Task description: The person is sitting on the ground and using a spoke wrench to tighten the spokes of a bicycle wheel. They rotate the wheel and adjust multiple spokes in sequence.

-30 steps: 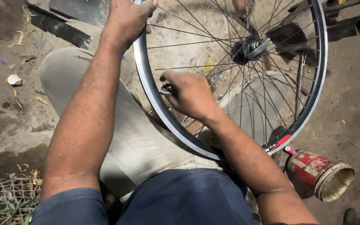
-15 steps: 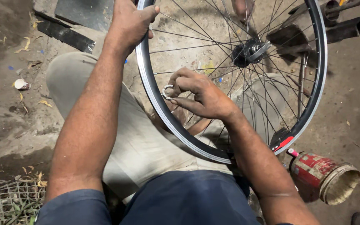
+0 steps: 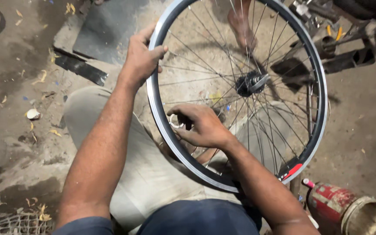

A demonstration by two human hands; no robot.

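1 bicycle wheel (image 3: 314,109) stands over the person's lap. The left hand (image 3: 141,56) grips its rim; the right hand (image 3: 201,126) pinches 1 small ring-shaped tool (image 3: 176,122), now raised further inside the spokes. 1 red can (image 3: 336,204) lies on the floor.

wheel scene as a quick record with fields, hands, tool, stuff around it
wheel: spoked bicycle rim, no tyre, held upright over the person's lap
hub: dark, at the wheel's middle
left hand: grips the rim at its upper left
right hand: inside the rim among the spokes, low on the left
tool: small pale round piece in the right hand's fingers, kind unclear
can: red, lying on the ground at lower right
ground: dirt with scattered scraps
foot: another person's, bare, seen through the spokes
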